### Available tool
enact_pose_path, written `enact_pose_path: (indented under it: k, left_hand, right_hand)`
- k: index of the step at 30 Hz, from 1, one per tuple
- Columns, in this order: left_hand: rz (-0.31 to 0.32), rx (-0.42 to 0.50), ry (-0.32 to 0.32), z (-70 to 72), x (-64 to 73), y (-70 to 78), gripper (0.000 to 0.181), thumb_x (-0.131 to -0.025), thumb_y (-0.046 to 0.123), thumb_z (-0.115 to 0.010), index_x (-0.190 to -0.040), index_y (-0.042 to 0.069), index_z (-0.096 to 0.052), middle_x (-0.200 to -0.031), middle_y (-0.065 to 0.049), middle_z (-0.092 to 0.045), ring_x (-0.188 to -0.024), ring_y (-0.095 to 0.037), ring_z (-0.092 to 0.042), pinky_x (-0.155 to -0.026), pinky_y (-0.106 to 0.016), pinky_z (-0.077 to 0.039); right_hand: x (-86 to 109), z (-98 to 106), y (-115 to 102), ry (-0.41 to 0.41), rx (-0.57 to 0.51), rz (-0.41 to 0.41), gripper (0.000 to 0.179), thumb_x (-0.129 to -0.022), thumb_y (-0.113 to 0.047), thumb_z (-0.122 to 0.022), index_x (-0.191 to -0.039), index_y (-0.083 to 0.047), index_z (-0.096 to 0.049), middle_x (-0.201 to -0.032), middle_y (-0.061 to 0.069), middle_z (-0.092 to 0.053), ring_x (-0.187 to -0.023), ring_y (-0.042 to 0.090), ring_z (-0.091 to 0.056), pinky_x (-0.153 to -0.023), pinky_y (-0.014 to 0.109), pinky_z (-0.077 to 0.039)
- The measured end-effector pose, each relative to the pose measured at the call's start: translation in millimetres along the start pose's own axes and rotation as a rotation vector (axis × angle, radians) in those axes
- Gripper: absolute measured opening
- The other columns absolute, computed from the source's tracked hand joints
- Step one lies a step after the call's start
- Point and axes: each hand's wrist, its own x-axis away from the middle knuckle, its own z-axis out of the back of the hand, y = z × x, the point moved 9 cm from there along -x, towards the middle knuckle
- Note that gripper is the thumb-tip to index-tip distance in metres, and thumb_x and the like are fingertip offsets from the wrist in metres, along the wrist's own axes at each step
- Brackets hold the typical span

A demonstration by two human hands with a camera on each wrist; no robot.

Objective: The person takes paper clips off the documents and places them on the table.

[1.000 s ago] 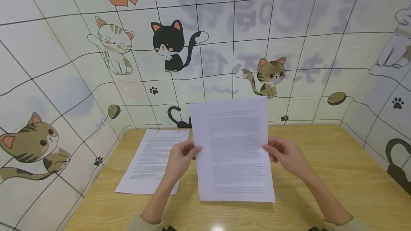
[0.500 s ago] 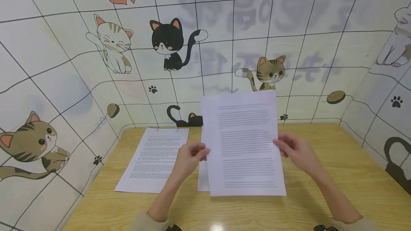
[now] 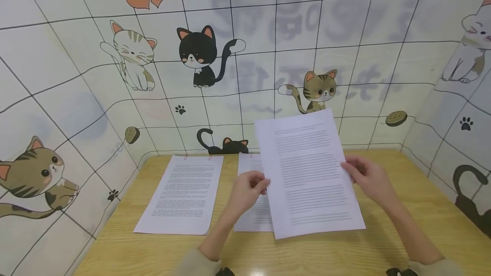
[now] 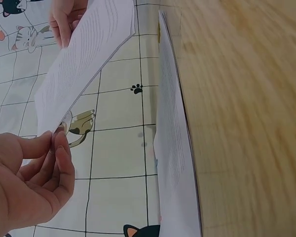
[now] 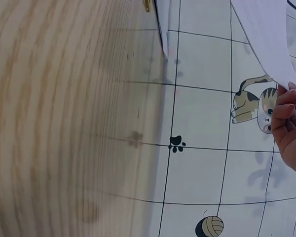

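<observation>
A thin stack of printed sheets (image 3: 310, 173) is held up over the wooden table, tilted a little, with lines of text facing me. My left hand (image 3: 247, 188) pinches its left edge between thumb and fingers. On the opposite edge, my right hand (image 3: 368, 178) pinches the paper the same way. The left wrist view shows the thin edge of the stack (image 4: 106, 59) running from the left hand (image 4: 34, 182) up toward the other hand. Behind the held sheets lies a second printed stack (image 3: 249, 216), its right part hidden by them.
Another printed stack (image 3: 176, 199) lies on the left of the table (image 3: 153, 254), with two reddish paper clips (image 3: 210, 158) at its top edge. A wall (image 3: 261, 76) covered in a grid and cartoon cats stands behind the table and along both sides.
Both hands have moved right with the held sheets, which now lean more. More of the stack behind them on the table has come into view.
</observation>
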Motion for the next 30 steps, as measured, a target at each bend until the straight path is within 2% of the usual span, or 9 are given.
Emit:
enact_pose_path:
  k: [3, 8, 17, 22, 26, 30]
  left_hand:
    - [-0.008, 0.001, 0.003, -8.9, -5.0, 1.3, 0.008, -0.094, 0.009, -0.073, -0.090, 0.002, -0.071, -0.072, -0.003, -0.068, -0.060, -0.012, -0.064, -0.054, -0.020, -0.047]
    - [-0.016, 0.037, 0.018, -24.3, -13.9, 1.2, 0.008, -0.092, 0.008, -0.074, -0.088, 0.001, -0.071, -0.070, -0.004, -0.069, -0.060, -0.021, -0.067, -0.054, -0.020, -0.048]
    - [0.040, 0.087, 0.027, -54.6, -30.0, -3.2, 0.009, -0.091, 0.007, -0.074, -0.086, 0.001, -0.072, -0.066, 0.002, -0.066, -0.054, -0.006, -0.061, -0.053, -0.020, -0.049]
    - [0.084, 0.137, 0.033, -72.0, -37.9, -2.4, 0.007, -0.090, 0.004, -0.075, -0.085, 0.000, -0.072, -0.064, 0.002, -0.065, -0.052, -0.006, -0.059, -0.052, -0.019, -0.048]
    - [0.124, 0.177, 0.050, -85.5, -43.8, -3.6, 0.008, -0.089, 0.001, -0.075, -0.083, -0.001, -0.071, -0.062, 0.001, -0.064, -0.050, -0.006, -0.059, -0.052, -0.020, -0.051]
    - [0.171, 0.182, 0.066, -98.5, -48.1, -6.5, 0.008, -0.088, 0.001, -0.076, -0.083, -0.001, -0.071, -0.060, 0.002, -0.063, -0.049, -0.011, -0.062, -0.050, -0.020, -0.051]
  right_hand:
    - [-1.7, 6.8, 6.8, 0.019, 0.033, -0.002, 0.030, -0.102, -0.018, -0.062, -0.117, 0.007, -0.066, -0.096, 0.019, -0.070, -0.068, 0.008, -0.062, -0.058, 0.021, -0.051]
    - [-3.5, 18.9, 17.0, 0.050, 0.101, -0.020, 0.030, -0.101, -0.020, -0.064, -0.115, 0.007, -0.066, -0.094, 0.019, -0.071, -0.067, 0.006, -0.060, -0.056, 0.019, -0.048]
    - [-6.5, 38.7, 32.9, 0.110, 0.212, -0.057, 0.030, -0.099, -0.022, -0.067, -0.111, 0.006, -0.067, -0.100, 0.024, -0.071, -0.073, -0.009, -0.055, -0.058, 0.015, -0.045]
    - [-7.6, 48.1, 39.5, 0.146, 0.259, -0.047, 0.027, -0.097, -0.017, -0.069, -0.107, 0.008, -0.068, -0.097, 0.026, -0.071, -0.071, -0.013, -0.049, -0.058, 0.014, -0.041]
    - [-9.5, 53.1, 48.0, 0.166, 0.301, -0.062, 0.025, -0.095, -0.015, -0.071, -0.105, 0.008, -0.068, -0.095, 0.026, -0.071, -0.070, -0.008, -0.049, -0.059, 0.015, -0.040]
    - [-11.6, 56.7, 57.9, 0.170, 0.328, -0.076, 0.024, -0.095, -0.014, -0.071, -0.103, 0.008, -0.067, -0.094, 0.026, -0.070, -0.072, 0.009, -0.057, -0.058, 0.017, -0.039]
